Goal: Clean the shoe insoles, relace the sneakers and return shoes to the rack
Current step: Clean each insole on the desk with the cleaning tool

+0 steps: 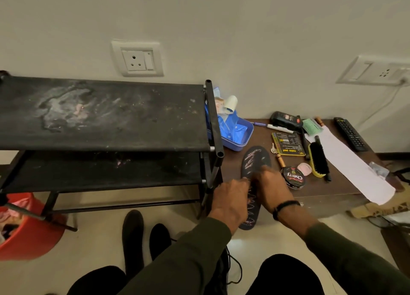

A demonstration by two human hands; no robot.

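A black insole [255,159] with a pink zigzag pattern lies on the brown low table [321,192]. A second, similar insole [250,217] overlaps its near end and hangs over the table's front edge. My left hand [230,199] grips the left side of this hanging insole. My right hand [274,189], slightly blurred, has its fingers down where the two insoles meet. Two dark shoes [133,239] stand on the floor below the black shoe rack [104,115], whose shelves are dusty and bare.
On the table are a polish tin [292,177], a black-bristled yellow brush [318,160], a blue tray [237,135], a booklet, pens, a comb, a remote [350,133] and a white paper strip. A red bucket [26,228] stands at the left. Black cords lie between my knees.
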